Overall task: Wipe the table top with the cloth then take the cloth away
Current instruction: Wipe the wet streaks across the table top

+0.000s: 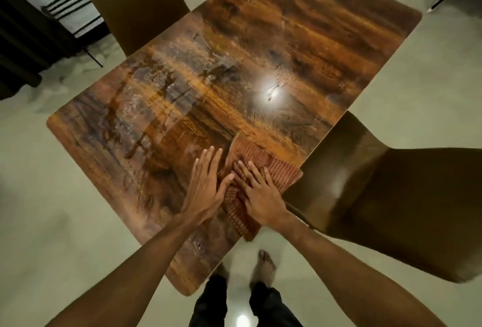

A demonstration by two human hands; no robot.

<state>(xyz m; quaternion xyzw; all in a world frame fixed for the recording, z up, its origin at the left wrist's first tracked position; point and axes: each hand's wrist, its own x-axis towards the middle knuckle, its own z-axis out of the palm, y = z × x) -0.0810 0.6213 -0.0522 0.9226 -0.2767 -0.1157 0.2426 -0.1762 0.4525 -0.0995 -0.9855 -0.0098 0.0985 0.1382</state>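
Note:
A glossy brown wood-grain table top (234, 65) fills the middle of the head view, with wet streaks across its left half. A reddish checked cloth (276, 167) lies crumpled at the table's near right edge, partly hanging over it. My right hand (260, 193) presses flat on the cloth, fingers spread. My left hand (206, 185) lies flat on the bare table just left of the cloth, its thumb touching the cloth's edge.
A brown chair (391, 196) stands close against the table's right side, beside my right arm. Another brown chair (130, 5) is tucked at the far left side. My bare feet (266, 266) stand on the pale floor by the table's near corner. A cable lies on the floor beyond.

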